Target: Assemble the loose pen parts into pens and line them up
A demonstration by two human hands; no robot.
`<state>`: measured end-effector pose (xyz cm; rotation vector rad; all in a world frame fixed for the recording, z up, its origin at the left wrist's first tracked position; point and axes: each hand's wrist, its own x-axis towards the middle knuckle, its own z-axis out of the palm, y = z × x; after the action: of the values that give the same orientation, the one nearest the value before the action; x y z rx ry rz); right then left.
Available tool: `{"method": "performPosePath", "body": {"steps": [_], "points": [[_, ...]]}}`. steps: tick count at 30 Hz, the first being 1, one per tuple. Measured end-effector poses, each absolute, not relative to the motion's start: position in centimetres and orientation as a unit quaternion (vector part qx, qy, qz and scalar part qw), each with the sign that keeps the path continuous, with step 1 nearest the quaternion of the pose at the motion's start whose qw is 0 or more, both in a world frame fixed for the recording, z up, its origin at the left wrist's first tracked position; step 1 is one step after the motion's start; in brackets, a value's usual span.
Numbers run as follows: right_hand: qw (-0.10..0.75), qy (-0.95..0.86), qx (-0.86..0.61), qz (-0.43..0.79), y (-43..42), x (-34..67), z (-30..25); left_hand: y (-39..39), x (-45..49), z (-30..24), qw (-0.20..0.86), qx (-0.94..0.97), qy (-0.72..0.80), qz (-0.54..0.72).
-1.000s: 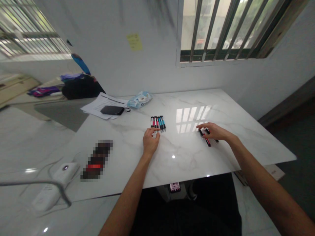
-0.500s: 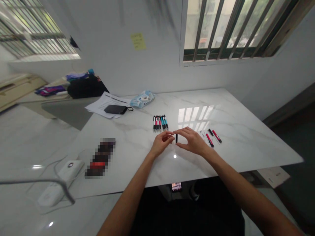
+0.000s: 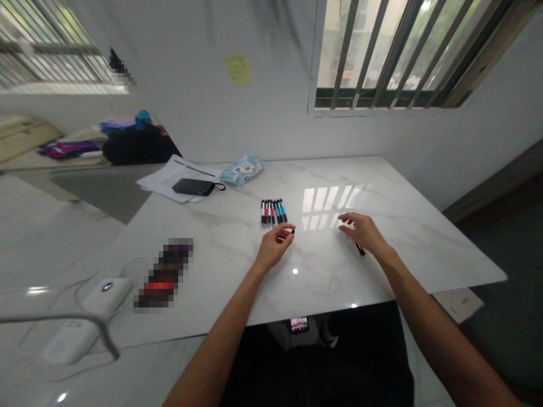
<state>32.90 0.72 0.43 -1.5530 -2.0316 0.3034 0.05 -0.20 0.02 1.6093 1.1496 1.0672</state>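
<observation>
Hands parted: left hand (image 3: 274, 244) fingers pinched small black piece (image 3: 292, 230) just below pen row (image 3: 272, 212); right hand (image 3: 360, 232) fingers spread, released, over loose pens (image 3: 360, 249). Best kept pinch firm.

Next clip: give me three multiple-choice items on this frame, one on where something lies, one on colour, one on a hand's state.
1. Where does the row of pens lie?
A. Just beyond the left hand
B. On the papers
C. At the near table edge

2. What colours are the pen barrels in that row?
A. Yellow and green
B. Red and blue-green, with black ends
C. All white

3. What is the left hand doing?
A. Lying flat and open
B. Pinching a small dark piece at its fingertips
C. Gripping the black pouch

Answers:
1 A: the row sits on the white table right past the left fingertips.
2 B: red and teal barrels show side by side.
3 B: thumb and finger close on the piece, while the right hand hovers spread over a pen on the table.
</observation>
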Motion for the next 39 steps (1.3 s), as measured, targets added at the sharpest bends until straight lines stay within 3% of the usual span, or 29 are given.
{"method": "performPosePath", "body": {"steps": [4, 7, 12, 19, 26, 39], "points": [[0.248, -0.751, -0.597, 0.134, 1.5, 33.3, -0.3, -0.2, 0.0, -0.2, 0.391, 0.665, 0.477, 0.422], [0.29, -0.739, -0.588, 0.156, 1.9, 31.7, 0.5, -0.1, -0.1, -0.3, 0.373, 0.664, 0.482, 0.433], [0.416, -0.689, -0.484, 0.345, 3.6, 26.6, 2.0, 0.0, 0.0, -0.2, 0.37, 0.654, 0.489, 0.443], [0.466, -0.601, -0.359, 0.541, 5.1, 20.1, -0.9, 0.3, -0.3, -0.5, 0.34, 0.65, 0.509, 0.451], [0.464, -0.576, -0.351, 0.573, 3.7, 19.3, -2.6, 0.1, 0.0, -0.2, 0.297, 0.674, 0.525, 0.426], [0.463, -0.572, -0.35, 0.58, 3.5, 19.3, -2.3, 0.2, -0.1, -0.5, 0.319, 0.67, 0.515, 0.43]]}}
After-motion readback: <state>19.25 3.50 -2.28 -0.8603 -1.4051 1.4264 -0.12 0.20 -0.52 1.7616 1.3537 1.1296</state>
